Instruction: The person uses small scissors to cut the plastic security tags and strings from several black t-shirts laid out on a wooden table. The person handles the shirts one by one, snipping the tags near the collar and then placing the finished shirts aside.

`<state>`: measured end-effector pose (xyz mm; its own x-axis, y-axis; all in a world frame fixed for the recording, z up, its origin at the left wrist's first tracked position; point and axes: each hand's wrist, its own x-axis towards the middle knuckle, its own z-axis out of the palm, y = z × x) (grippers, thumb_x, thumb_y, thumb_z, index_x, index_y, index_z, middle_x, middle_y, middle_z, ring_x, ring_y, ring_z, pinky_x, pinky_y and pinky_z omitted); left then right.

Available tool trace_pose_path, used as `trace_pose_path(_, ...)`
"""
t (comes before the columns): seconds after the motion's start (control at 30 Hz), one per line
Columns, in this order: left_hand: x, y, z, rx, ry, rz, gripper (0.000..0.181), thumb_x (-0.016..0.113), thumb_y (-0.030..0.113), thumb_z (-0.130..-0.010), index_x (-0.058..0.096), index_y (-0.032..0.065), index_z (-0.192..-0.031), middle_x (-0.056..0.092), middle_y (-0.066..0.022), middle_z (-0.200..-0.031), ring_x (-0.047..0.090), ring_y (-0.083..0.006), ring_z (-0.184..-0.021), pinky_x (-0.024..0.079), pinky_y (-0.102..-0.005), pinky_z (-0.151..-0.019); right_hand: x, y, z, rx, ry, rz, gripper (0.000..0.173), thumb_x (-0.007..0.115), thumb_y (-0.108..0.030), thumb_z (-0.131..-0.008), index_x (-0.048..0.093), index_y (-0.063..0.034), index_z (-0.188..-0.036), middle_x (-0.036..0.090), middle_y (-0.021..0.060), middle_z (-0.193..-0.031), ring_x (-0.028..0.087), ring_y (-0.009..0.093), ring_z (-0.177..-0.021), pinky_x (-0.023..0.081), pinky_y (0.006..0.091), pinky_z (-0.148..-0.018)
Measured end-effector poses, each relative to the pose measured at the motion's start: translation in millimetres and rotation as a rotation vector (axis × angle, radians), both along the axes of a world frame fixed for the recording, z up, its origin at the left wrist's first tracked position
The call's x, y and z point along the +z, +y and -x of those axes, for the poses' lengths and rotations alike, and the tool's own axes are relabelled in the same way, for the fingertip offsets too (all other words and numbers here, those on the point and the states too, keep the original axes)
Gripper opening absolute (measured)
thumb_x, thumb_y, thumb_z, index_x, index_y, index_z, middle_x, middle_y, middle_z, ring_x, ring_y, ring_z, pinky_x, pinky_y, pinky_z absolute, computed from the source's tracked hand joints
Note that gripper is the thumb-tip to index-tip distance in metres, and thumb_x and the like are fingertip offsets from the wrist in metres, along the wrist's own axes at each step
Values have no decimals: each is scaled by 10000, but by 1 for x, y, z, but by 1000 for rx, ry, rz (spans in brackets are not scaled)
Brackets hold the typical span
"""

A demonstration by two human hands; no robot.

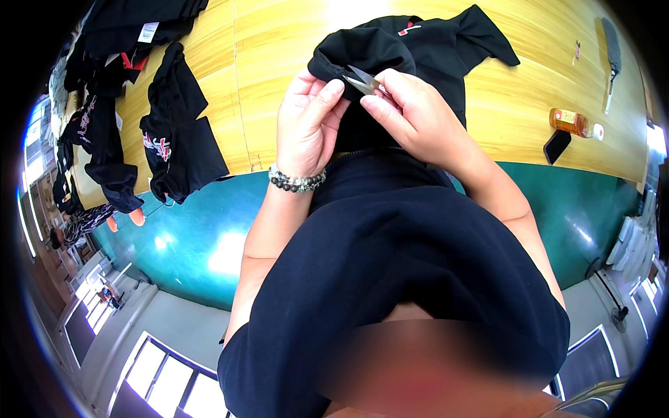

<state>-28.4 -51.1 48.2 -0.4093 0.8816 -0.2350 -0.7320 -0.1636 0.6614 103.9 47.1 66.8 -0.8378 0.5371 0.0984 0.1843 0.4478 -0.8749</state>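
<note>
A black garment (436,57) with a small red and white print lies on the wooden table before me, its near part lifted. My left hand (312,115), with beaded bracelets at the wrist, pinches the edge of an opening in it between thumb and fingers. My right hand (413,109) holds small metal thread snips (364,82), their pointed blades apart and directed left. The blade tips are at the garment's edge, close to my left thumb. Whether they touch the fabric, I cannot tell.
A folded black garment (177,120) lies on the table (272,47) at left, beside piled dark garments (125,31) with tags. At right are a bottle of amber liquid (568,123), a dark phone (557,147) and a grey duster (611,49). Another person's feet (137,217) show at far left.
</note>
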Motion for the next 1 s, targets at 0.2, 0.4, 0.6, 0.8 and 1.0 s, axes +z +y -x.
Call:
trace_pose_path(0.2,-1,0,2,-22,14,-2,275,528,-6,-821,466,16,-1088,562,-85,-1035,553,-143,-953,460,-275,-844,0,-1,5,8,2,37,245,553,-231,-813,482,-11,-734,523,134,-658,528,302,-608,417,354,-540)
trace_pose_path(0.4,2,1,2,-33,1,-2,264,525,-2,-825,469,17,-1082,560,-82,-1034,548,-141,-959,456,-270,-844,3,-1,6,-11,-11,44,247,550,-222,-816,468,-11,-718,515,132,-642,524,299,-592,412,353,-527)
trace_pose_path(0.6,1,0,2,-46,-21,-16,250,515,-10,-827,468,17,-1072,557,-87,-1029,541,-148,-962,438,-283,-870,1,-3,7,-16,22,36,230,550,-207,-816,461,-14,-727,506,138,-632,516,306,-581,405,357,-514)
trace_pose_path(0.8,-1,-1,3,-46,-31,-19,254,513,-13,-826,465,15,-1074,558,-92,-1028,545,-150,-956,446,-284,-860,2,-3,7,-11,17,9,221,545,-197,-819,459,-14,-728,502,140,-629,513,309,-579,405,362,-514)
trace_pose_path(1.0,-1,-2,2,-55,4,4,268,518,42,-835,465,28,-1097,574,-87,-1017,554,-166,-950,431,-316,-875,2,-4,6,-11,42,22,212,530,-181,-830,463,-9,-726,500,144,-633,506,305,-577,398,362,-519)
